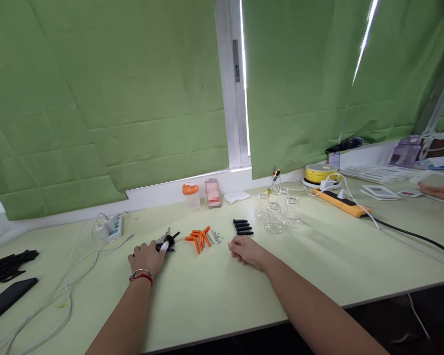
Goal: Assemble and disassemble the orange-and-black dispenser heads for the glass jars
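Note:
My left hand [146, 257] rests on the pale table [207, 305], its thumb against a small group of black and metal parts [166, 241]; whether it grips one of them is unclear. Just right of that group lie several orange angled pieces [199, 238], with silver screws [215, 237] beside them. My right hand [245, 250] lies with curled fingers near several black ribbed pieces [243, 227] placed in a column. Its fingertips are pressed together, and anything between them is too small to make out. Clear glass jars [274, 218] stand to the right of the black pieces.
An orange-lidded cup [191, 197] and a white tissue [237, 196] are near the wall. White cables [68, 281] run from a power strip [114, 228] at left. An orange power strip [340, 203] lies at right. Another person's hand [439, 191] shows at the right edge.

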{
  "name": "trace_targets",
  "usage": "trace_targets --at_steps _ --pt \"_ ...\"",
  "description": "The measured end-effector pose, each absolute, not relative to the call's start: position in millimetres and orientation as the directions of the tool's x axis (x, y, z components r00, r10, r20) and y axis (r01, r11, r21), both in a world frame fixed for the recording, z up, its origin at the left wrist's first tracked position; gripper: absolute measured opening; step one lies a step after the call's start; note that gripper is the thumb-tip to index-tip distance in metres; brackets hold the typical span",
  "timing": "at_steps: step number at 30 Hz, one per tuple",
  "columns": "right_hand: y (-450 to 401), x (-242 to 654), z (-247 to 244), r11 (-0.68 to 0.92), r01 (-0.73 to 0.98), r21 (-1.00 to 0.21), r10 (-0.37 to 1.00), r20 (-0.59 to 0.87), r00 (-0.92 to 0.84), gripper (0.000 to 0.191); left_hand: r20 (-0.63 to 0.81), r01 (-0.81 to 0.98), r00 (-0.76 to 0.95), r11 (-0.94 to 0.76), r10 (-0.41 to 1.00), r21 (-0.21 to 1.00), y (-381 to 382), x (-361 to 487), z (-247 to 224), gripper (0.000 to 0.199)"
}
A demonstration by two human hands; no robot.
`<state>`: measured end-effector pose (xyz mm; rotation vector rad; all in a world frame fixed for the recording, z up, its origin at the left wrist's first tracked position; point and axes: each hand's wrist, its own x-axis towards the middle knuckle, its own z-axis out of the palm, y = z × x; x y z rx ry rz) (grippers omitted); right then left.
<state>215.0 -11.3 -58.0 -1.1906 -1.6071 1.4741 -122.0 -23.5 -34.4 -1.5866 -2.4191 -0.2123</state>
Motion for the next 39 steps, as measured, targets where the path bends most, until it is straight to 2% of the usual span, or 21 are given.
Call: trace_targets --at_steps 4,9,13,15,18,20,22,24,26,34,39 --pt "-10.1 216.0 -60.1 -0.041 0.191 -0.981 0.919 -0.112 -0.379 0.024 0.299 0.929 -0.34 0.369 0.891 -0.043 -23.7 -117.4 -35.2 0.054" --pt "-7.5 217.4 -64.3 -0.023 0.196 -0.98 0.914 -0.1 -0.392 0.024 0.349 0.935 -0.297 0.345 0.889 -0.083 -25.7 -115.4 -35.5 0.056" --pt "-9.4 216.8 -62.8 -0.032 0.202 -0.979 0.916 -0.109 -0.385 0.023 0.453 0.96 -0.151 0.239 0.879 -0.144 -22.7 -112.0 -39.2 0.06" --pt "-10.8 215.3 -61.7 -0.034 0.207 -0.978 0.917 -0.112 -0.382 0.023 0.427 0.976 -0.041 0.127 0.903 -0.174 -20.0 -109.3 -41.6 0.057" --pt "-9.6 213.9 -61.0 -0.012 0.225 -0.974 0.919 -0.099 -0.381 0.021 0.315 0.983 0.085 -0.028 0.945 -0.181 -17.8 -106.3 -43.0 0.047" --pt "-4.8 216.8 -60.5 0.084 0.3 -0.95 0.958 -0.006 -0.286 0.016 0.288 0.984 0.111 -0.065 0.951 -0.163 -18.4 -105.7 -42.5 0.042" --pt "3.1 224.4 -59.7 0.195 0.425 -0.884 0.98 0.157 -0.123 0.011 0.3 0.986 0.113 -0.069 0.947 -0.154 -19.7 -105.9 -41.8 0.04" --pt "12.2 235.6 -59.3 0.222 0.511 -0.83 0.966 0.257 -0.002 0.005 0.307 0.984 0.12 -0.072 0.944 -0.162 -21.0 -106.1 -41.6 0.039" --pt "20.3 247.1 -60.4 0.214 0.556 -0.803 0.956 0.29 0.052 0.004 0.305 0.982 0.118 -0.065 0.945 -0.178 -21.7 -105.9 -41.9 0.039" --pt "30.6 262.7 -70.1 0.154 0.616 -0.773 0.97 0.236 0.053 0.013 0.345 0.982 0.095 -0.031 0.934 -0.186 -24.4 -101.6 -41.3 0.047" --pt "29.0 262.3 -67.7 0.125 0.628 -0.768 0.983 0.183 0.028 0.013 0.431 0.98 0.149 -0.073 0.89 -0.187 -27.0 -100.3 -40.6 0.042"
